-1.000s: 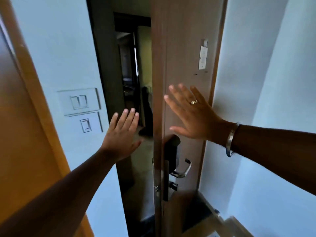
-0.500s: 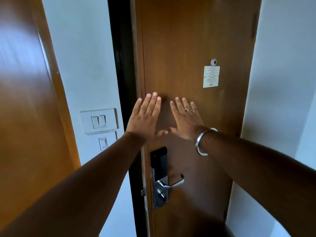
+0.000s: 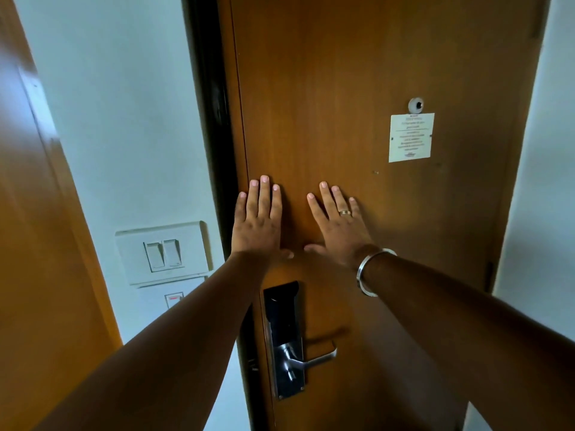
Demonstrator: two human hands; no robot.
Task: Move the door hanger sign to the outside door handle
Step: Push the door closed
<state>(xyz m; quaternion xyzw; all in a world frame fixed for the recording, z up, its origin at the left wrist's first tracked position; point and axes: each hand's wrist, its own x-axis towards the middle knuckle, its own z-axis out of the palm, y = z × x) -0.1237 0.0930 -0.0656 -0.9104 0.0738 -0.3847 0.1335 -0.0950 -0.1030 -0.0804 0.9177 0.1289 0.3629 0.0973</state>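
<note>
Wooden door (image 3: 373, 73); left hand (image 3: 258, 225), right hand (image 3: 339, 225) flat, fingers spread, holding nothing.

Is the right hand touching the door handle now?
Apart. The head view shows the right hand flat on the door, bare wood separating it from the handle.

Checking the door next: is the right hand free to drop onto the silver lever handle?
Probably yes: the right hand lies flat and empty on the brown wooden door, with bare door down to the silver lever handle.

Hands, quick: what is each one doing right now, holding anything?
Left hand: open, flat on the door, holding nothing.
Right hand: open, flat on the door, holding nothing.
</note>
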